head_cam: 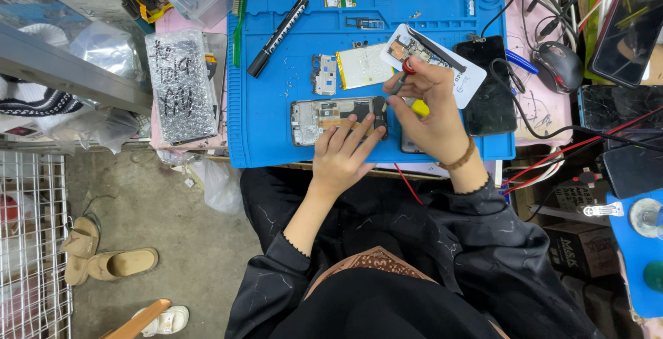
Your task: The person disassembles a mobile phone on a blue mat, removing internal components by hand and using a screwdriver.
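Lying opened phone (331, 119), circuitry exposed, back removed, on blue mat (269, 118)

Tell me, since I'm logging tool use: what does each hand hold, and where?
Right hand grips a screwdriver by its red-capped handle; left hand presses on the opened phone.

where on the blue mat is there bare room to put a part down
Free: the blue silicone mat at its near-left corner, between the black marker pen and the opened phone chassis. Crowded: the centre and right, around the left hand, right hand, yellow battery and black phone screen.
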